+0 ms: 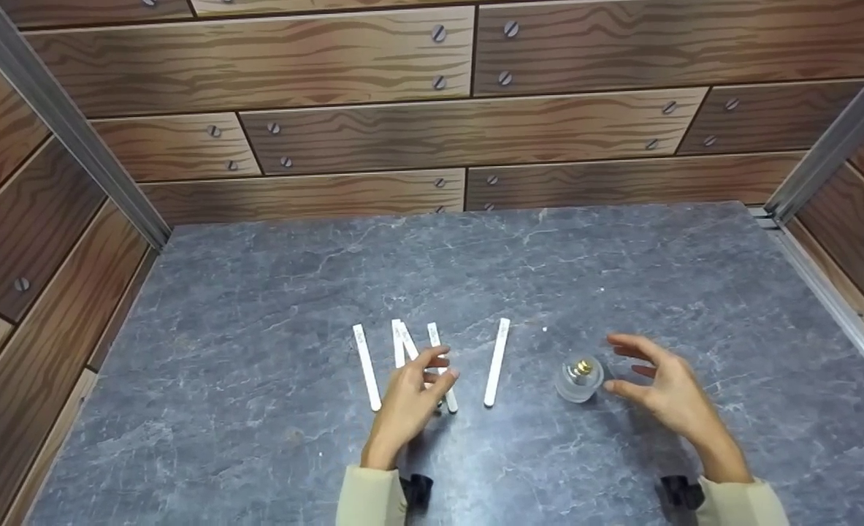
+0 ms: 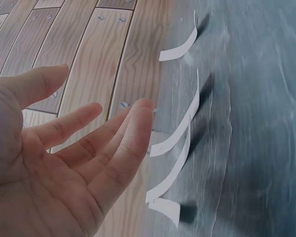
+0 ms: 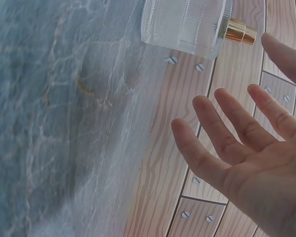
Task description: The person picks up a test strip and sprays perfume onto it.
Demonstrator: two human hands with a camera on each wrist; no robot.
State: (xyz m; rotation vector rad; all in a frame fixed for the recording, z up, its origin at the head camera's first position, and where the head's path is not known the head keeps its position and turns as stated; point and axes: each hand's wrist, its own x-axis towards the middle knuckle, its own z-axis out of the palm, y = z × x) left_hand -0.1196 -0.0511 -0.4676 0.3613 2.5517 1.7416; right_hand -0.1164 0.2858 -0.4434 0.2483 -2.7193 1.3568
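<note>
Several narrow white paper strips, like perfume test strips, lie on the table. One strip (image 1: 367, 369) is at the left, two cross at their far ends in the middle, and another strip (image 1: 497, 361) lies farther right. Over the middle strips hovers my left hand (image 1: 406, 398), fingers loosely bent and palm bare in the left wrist view. A clear glass perfume bottle (image 1: 576, 386) with a gold spray neck (image 3: 241, 31) stands upright to the right of the strips. Just right of it is my right hand (image 1: 665, 394), fingers spread and holding nothing, apart from the glass.
The grey marbled tabletop (image 1: 256, 292) reaches back to a wood-plank patterned wall (image 1: 358, 139). Metal posts stand at both back corners, and a metal rail (image 1: 833, 277) runs along the right edge. Small white specks dot the surface near the bottle.
</note>
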